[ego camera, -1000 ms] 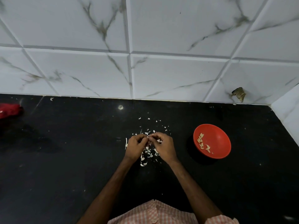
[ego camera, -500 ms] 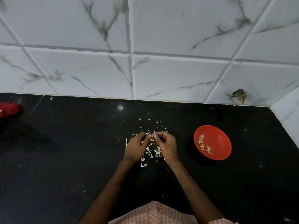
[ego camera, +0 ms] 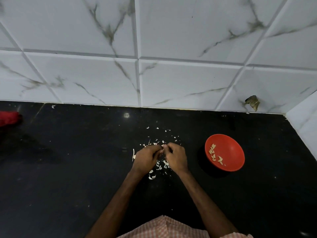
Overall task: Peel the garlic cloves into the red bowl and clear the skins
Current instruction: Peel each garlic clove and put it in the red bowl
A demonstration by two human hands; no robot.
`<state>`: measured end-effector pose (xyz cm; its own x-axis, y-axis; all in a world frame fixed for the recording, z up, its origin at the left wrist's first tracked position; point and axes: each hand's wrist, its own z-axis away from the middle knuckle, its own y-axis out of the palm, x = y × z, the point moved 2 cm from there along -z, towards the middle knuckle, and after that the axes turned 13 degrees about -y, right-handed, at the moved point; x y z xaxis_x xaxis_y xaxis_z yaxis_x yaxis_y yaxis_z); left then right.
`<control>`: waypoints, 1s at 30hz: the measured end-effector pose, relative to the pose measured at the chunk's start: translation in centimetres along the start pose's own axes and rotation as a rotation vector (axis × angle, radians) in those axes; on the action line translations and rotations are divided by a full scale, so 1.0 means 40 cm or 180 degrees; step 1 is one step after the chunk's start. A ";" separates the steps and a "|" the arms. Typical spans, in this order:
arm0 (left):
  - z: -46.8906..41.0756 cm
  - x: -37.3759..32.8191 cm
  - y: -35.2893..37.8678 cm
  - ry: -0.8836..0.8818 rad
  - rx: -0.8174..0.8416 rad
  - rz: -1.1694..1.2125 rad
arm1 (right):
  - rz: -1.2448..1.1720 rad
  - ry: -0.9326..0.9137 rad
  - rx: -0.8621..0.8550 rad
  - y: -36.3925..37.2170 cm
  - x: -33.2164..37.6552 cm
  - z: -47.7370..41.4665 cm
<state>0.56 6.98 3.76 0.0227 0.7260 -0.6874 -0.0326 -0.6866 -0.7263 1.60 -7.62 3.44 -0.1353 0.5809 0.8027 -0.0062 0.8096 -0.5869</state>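
Garlic clove point(ego camera: 163, 146), barely visible, is pinched between the curled left hand point(ego camera: 147, 159) and right hand point(ego camera: 177, 158) over scattered skins point(ego camera: 159, 167) on the table point(ego camera: 68, 169), beside the red bowl point(ego camera: 231, 150), so a slip could lose it among them.

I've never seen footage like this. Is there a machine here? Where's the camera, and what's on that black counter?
No machine: a person works with bare hands, and one camera worn on their head looks down at them. The left hand and right hand meet fingertip to fingertip, pinching a small pale bit, likely a garlic clove, mostly hidden. Beneath them papery skins litter the black counter. To the right stands a red bowl with peeled cloves inside. A red object lies at the far left edge.
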 end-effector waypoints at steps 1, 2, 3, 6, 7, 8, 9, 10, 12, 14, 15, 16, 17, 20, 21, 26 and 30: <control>0.001 -0.005 -0.001 0.0070 -0.0016 -0.0157 | -0.0055 0.0156 -0.0025 0.002 -0.002 0.000; 0.002 -0.010 -0.001 0.0119 -0.0027 -0.0283 | -0.0094 0.0262 -0.0043 0.003 0.001 -0.002; 0.002 -0.014 -0.001 0.0136 -0.0049 -0.0351 | -0.0097 0.0301 -0.0052 0.003 0.002 -0.004; 0.006 -0.016 0.004 0.0038 -0.0117 -0.0257 | -0.0117 0.0234 -0.0088 -0.003 0.017 -0.005; 0.007 -0.017 0.006 -0.0014 -0.0104 -0.0165 | -0.0251 0.0252 -0.0088 -0.002 0.019 -0.004; 0.006 -0.014 0.008 -0.0099 -0.0070 -0.0005 | -0.0399 0.0273 -0.0075 -0.003 0.019 -0.004; 0.005 -0.012 0.006 -0.0225 -0.0010 0.0218 | -0.0517 0.0261 -0.0066 -0.002 0.016 -0.003; 0.004 -0.008 0.007 -0.0347 0.0062 0.0480 | -0.0578 0.0225 -0.0055 -0.002 0.016 -0.001; 0.006 -0.003 0.013 -0.0528 0.0182 0.1037 | -0.0641 0.0120 -0.0047 0.000 0.016 0.000; 0.005 0.000 0.019 -0.0694 0.0274 0.1599 | -0.0766 0.0044 -0.0129 -0.002 0.015 -0.003; 0.004 0.002 0.021 -0.0761 0.0302 0.1809 | -0.0884 0.0015 -0.0183 -0.002 0.014 -0.004; 0.003 0.002 0.020 -0.0803 0.0318 0.1952 | -0.0990 -0.0005 -0.0208 -0.002 0.016 -0.004; 0.001 0.003 0.018 -0.0823 0.0319 0.2045 | -0.1079 -0.0031 -0.0214 -0.004 0.017 -0.003; -0.003 0.000 0.007 -0.0981 0.0298 0.2348 | -0.1173 -0.0026 -0.0190 -0.011 0.017 -0.002; -0.004 -0.002 0.003 -0.1047 0.0285 0.2428 | -0.1193 -0.0009 -0.0175 -0.015 0.018 -0.002; -0.002 -0.013 -0.006 -0.1057 0.0364 0.2608 | -0.0618 -0.0302 -0.0036 -0.035 0.044 -0.007; -0.001 -0.036 -0.010 -0.0918 0.0463 0.2592 | -0.0482 0.0032 0.0091 -0.034 0.061 -0.011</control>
<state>0.59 6.22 5.04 -0.3161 0.0072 -0.9487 -0.0561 -0.9984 0.0111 1.70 -7.28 6.24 -0.1206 0.4533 0.8832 -0.0542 0.8853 -0.4618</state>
